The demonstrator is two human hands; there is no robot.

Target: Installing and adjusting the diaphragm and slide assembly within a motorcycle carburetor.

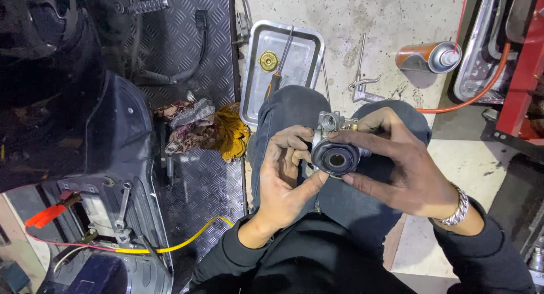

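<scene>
Both hands are gripping a small carburettor [338,149] at frame centre, above the person's knees. The left hand [286,178] is closing its fingers on the near side; the right hand [396,166] is clasping it from the right. A metal tray [258,73] is lying upper centre, a spray can [428,58] upper right.
</scene>
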